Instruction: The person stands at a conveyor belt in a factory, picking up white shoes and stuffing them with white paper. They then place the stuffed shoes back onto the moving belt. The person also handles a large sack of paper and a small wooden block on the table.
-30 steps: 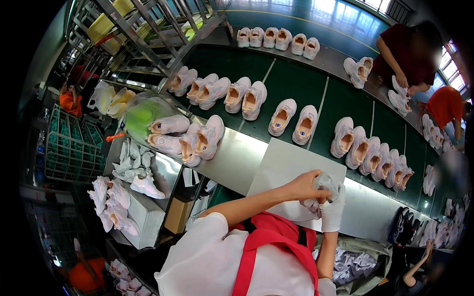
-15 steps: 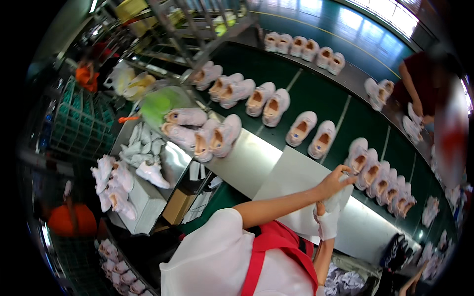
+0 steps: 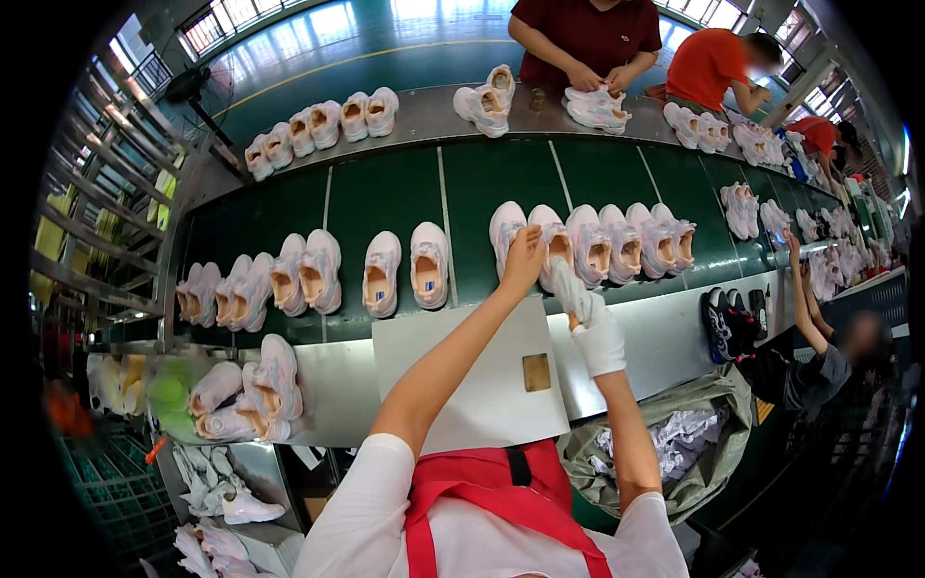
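My bare left hand (image 3: 523, 258) reaches out over the green conveyor belt (image 3: 385, 193) and pinches the heel of a pale pink shoe (image 3: 554, 241), one in a row of several pink shoes (image 3: 626, 241). My right hand (image 3: 590, 323), in a white glove, is just below and to the right of it. Its fingers are stretched toward the same shoe's heel and hold nothing. Both forearms cross a white board (image 3: 462, 385) that lies on the metal edge in front of me.
A small brown block (image 3: 537, 372) lies on the white board. A bag of crumpled paper (image 3: 674, 438) hangs at my right. Loose pink shoes (image 3: 241, 395) are piled at left. Two people (image 3: 588, 39) handle shoes across the belt, and another person (image 3: 819, 361) reaches in from the right.
Both hands were together over the white board, holding something white. Now the left hand has stretched forward to a shoe on the belt, and the view has turned right.
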A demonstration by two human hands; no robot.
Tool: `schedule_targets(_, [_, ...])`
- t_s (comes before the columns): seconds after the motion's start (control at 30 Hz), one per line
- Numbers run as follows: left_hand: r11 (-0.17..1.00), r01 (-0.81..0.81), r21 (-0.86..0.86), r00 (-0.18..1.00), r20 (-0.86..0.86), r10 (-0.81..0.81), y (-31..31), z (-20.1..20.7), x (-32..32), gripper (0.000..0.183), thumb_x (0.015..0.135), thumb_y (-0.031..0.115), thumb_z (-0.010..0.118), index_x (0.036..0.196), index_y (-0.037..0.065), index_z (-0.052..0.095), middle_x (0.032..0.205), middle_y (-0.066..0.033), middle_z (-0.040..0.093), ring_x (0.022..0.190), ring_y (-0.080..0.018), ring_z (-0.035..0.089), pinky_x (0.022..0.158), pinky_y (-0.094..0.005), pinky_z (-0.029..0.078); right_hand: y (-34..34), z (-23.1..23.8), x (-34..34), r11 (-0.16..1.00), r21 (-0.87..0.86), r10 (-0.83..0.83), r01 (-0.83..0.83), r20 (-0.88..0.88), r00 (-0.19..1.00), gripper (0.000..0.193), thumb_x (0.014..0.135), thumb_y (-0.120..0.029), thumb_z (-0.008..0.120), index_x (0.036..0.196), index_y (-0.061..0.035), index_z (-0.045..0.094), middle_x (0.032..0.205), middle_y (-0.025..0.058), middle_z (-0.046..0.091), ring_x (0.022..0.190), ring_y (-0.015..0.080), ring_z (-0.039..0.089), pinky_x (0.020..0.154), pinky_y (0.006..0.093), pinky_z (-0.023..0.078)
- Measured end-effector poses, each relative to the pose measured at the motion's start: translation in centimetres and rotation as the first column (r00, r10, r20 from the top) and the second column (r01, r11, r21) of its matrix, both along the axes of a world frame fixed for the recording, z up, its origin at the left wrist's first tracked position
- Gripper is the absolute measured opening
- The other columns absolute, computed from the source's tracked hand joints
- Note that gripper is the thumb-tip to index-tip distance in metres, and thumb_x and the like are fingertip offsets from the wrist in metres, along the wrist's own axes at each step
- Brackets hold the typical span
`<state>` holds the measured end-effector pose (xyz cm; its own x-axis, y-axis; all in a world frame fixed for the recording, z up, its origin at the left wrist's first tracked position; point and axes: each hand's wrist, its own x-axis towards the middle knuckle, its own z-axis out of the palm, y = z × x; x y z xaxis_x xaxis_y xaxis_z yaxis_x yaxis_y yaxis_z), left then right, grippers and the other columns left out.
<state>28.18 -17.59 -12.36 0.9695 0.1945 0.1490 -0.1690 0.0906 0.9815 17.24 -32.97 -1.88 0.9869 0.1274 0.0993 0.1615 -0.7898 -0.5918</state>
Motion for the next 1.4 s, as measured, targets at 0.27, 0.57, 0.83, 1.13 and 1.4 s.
schedule_targets(0.27, [0.668, 0.354, 0.655, 0.933, -0.292, -0.209, -1.9, -0.4, 6.7, 0.034, 0.081, 0.0, 0.046, 0.115, -0.007, 0.046, 0.106, -0.0318, 0.057, 0.099, -0.0415, 0.057, 0.083, -0.0421, 0.047, 1.2, -4.9, 11.3, 0.928, -0.354, 0.1, -0.121, -0.076, 0.992, 0.038, 0.081, -0.039, 0.058, 0.104, -0.0098, 0.054, 0.078, 0.0157, 0.066, 0.073, 0.0373, 0.064, 0.066, 0.045, 0.05])
schedule_targets(0.57, [0.5, 0.371, 0.782, 0.928, -0.29, -0.234, 5.5, 0.6, 6.9, 0.023, 0.082, 0.007, 0.05, 0.102, -0.004, 0.056, 0.09, -0.0264, 0.063, 0.085, -0.0405, 0.062, 0.073, -0.0437, 0.05, 9.9, -8.9, 14.0, 0.889, -0.419, 0.105, -0.187, -0.211, 0.972, 0.043, 0.08, -0.038, 0.057, 0.101, 0.0001, 0.056, 0.078, 0.0185, 0.067, 0.07, 0.0346, 0.066, 0.065, 0.0438, 0.052])
schedule_targets(0.83, [0.63, 0.373, 0.681, 0.914, -0.154, -0.375, 7.8, -0.9, 6.5, 0.039, 0.068, 0.001, 0.063, 0.105, 0.0, 0.051, 0.106, -0.0233, 0.056, 0.096, -0.0393, 0.058, 0.081, -0.0403, 0.048, 6.8, -3.8, 13.3, 0.996, -0.089, -0.003, -0.017, -0.219, 0.976, 0.045, 0.068, -0.026, 0.073, 0.102, -0.0058, 0.051, 0.093, 0.0198, 0.063, 0.088, 0.0378, 0.062, 0.075, 0.0455, 0.05])
schedule_targets(1.13, [0.487, 0.002, 0.873, 0.998, -0.03, 0.05, 1.9, -2.0, 7.5, 0.017, 0.076, 0.0, 0.055, 0.092, 0.001, 0.048, 0.101, -0.0184, 0.053, 0.08, -0.0373, 0.061, 0.066, -0.0437, 0.051, 8.8, -12.0, 17.9, 0.955, -0.153, -0.27, 0.255, -0.087, 0.959, 0.019, 0.081, -0.016, 0.058, 0.095, -0.0065, 0.052, 0.094, 0.0157, 0.06, 0.089, 0.0357, 0.061, 0.073, 0.0448, 0.049])
schedule_targets(1.4, [0.694, -0.048, 0.719, 0.986, 0.147, -0.084, 5.5, 3.0, -1.1, 0.026, 0.075, 0.006, 0.061, 0.1, 0.001, 0.053, 0.099, -0.0136, 0.057, 0.093, -0.0346, 0.055, 0.076, -0.0416, 0.045, 3.7, -5.5, 2.8, 0.973, -0.085, -0.222, 0.213, -0.117, 0.968, 0.045, 0.074, -0.029, 0.07, 0.108, -0.0063, 0.052, 0.1, 0.0173, 0.06, 0.089, 0.0357, 0.06, 0.077, 0.0442, 0.048])
